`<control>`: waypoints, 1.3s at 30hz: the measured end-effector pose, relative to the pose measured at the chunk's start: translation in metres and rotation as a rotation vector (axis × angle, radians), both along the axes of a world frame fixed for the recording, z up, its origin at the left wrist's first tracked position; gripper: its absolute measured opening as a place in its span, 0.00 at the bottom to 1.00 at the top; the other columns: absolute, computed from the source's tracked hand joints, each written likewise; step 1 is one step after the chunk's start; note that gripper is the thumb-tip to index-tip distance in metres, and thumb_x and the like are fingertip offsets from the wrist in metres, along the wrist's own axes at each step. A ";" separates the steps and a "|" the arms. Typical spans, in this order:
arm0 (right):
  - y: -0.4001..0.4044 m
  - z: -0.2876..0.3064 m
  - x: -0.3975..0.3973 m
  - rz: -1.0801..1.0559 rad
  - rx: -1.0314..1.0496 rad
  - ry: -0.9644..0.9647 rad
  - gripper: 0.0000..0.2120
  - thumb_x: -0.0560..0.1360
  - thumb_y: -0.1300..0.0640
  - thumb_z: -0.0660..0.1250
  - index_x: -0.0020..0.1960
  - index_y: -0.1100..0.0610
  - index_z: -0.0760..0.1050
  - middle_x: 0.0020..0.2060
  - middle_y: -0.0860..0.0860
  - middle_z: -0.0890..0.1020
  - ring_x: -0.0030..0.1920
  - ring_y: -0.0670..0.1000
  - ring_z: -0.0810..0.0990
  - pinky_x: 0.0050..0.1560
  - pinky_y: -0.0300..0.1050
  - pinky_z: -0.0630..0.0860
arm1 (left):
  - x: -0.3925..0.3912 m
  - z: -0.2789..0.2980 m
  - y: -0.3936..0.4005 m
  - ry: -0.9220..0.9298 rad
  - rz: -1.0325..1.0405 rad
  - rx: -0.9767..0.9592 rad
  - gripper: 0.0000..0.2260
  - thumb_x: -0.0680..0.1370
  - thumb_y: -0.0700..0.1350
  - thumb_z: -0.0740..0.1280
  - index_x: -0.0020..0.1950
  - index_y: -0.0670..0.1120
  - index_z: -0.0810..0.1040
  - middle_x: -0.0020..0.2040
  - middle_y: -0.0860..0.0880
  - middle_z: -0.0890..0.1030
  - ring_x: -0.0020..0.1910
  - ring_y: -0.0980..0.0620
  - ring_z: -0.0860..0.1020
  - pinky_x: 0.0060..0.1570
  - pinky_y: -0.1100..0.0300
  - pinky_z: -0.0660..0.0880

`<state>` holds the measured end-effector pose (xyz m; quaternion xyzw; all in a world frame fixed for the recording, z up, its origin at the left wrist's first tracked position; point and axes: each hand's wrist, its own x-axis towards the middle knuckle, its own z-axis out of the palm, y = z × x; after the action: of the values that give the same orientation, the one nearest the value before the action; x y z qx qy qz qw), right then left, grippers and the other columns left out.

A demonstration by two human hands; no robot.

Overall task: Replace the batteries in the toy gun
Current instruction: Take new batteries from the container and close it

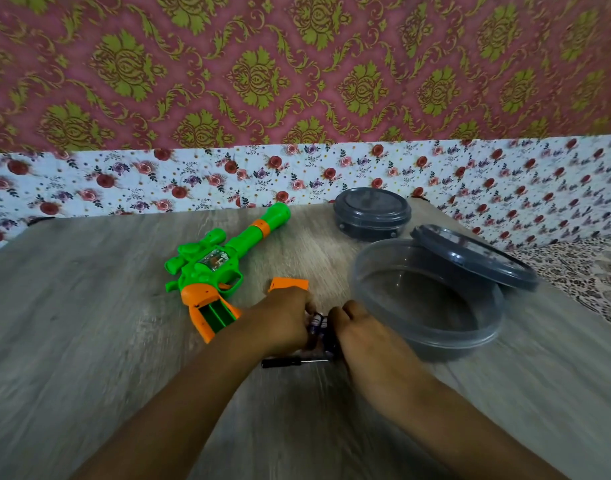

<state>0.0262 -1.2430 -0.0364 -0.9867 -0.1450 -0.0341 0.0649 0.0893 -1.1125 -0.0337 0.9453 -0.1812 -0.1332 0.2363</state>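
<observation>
A green and orange toy gun [217,268] lies on the wooden table, its orange grip open and the battery bay [216,315] showing empty. The orange battery cover [288,284] lies just right of the grip. Both hands meet at the table's middle over a small bundle of blue and white batteries [318,325]. My left hand [285,317] and my right hand [352,327] curl their fingers around the bundle from either side. A small black screwdriver [293,362] lies on the table just under the hands.
A clear round tub [428,337] stands open at the right, its grey lid [477,256] leaning on the far rim. A second closed grey tub [371,213] sits behind it. A floral-papered wall runs along the table's far edge.
</observation>
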 end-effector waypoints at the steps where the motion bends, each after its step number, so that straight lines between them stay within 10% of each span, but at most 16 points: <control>1: 0.000 0.001 0.001 0.008 -0.011 -0.005 0.14 0.75 0.66 0.60 0.60 0.58 0.67 0.57 0.54 0.71 0.53 0.53 0.75 0.43 0.41 0.66 | 0.000 0.000 0.000 -0.004 0.008 0.005 0.12 0.73 0.41 0.69 0.56 0.44 0.78 0.53 0.44 0.82 0.48 0.51 0.77 0.37 0.64 0.68; 14: 0.003 0.010 -0.001 0.020 -0.072 0.033 0.12 0.77 0.66 0.57 0.59 0.60 0.70 0.56 0.57 0.76 0.54 0.58 0.78 0.48 0.49 0.73 | -0.001 0.001 0.003 -0.041 0.034 -0.021 0.13 0.72 0.38 0.69 0.57 0.45 0.78 0.52 0.45 0.82 0.43 0.55 0.73 0.27 0.76 0.62; 19: 0.003 0.012 -0.006 0.034 -0.078 0.033 0.14 0.77 0.66 0.57 0.61 0.58 0.70 0.57 0.55 0.76 0.54 0.57 0.78 0.48 0.49 0.74 | -0.003 0.002 0.004 0.077 0.084 -0.136 0.16 0.73 0.32 0.67 0.59 0.43 0.75 0.45 0.46 0.80 0.27 0.54 0.78 0.26 0.66 0.75; 28: -0.074 0.047 0.002 -0.235 0.116 -0.421 0.08 0.76 0.55 0.64 0.50 0.57 0.79 0.44 0.54 0.83 0.42 0.55 0.82 0.46 0.48 0.77 | -0.005 0.011 -0.005 -0.246 0.145 -0.014 0.21 0.72 0.54 0.71 0.61 0.49 0.75 0.54 0.49 0.81 0.53 0.50 0.78 0.51 0.59 0.72; 32: -0.109 0.051 0.021 -0.510 -0.148 -0.198 0.22 0.74 0.51 0.66 0.66 0.59 0.69 0.61 0.57 0.74 0.62 0.58 0.71 0.60 0.53 0.72 | -0.009 0.016 -0.035 -0.260 0.081 -0.153 0.24 0.71 0.55 0.72 0.63 0.48 0.73 0.58 0.51 0.79 0.55 0.54 0.76 0.56 0.60 0.71; 39: -0.119 0.048 0.031 -0.574 -0.256 -0.155 0.19 0.74 0.59 0.64 0.64 0.60 0.69 0.59 0.59 0.74 0.61 0.60 0.72 0.60 0.56 0.71 | -0.007 0.019 -0.067 -0.246 0.006 -0.157 0.31 0.68 0.58 0.73 0.67 0.47 0.70 0.65 0.47 0.74 0.63 0.50 0.72 0.61 0.58 0.69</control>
<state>0.0568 -1.3620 0.0118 -0.9819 0.1315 -0.1075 -0.0835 0.0825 -1.1793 -0.0147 0.9337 -0.2158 -0.0012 0.2858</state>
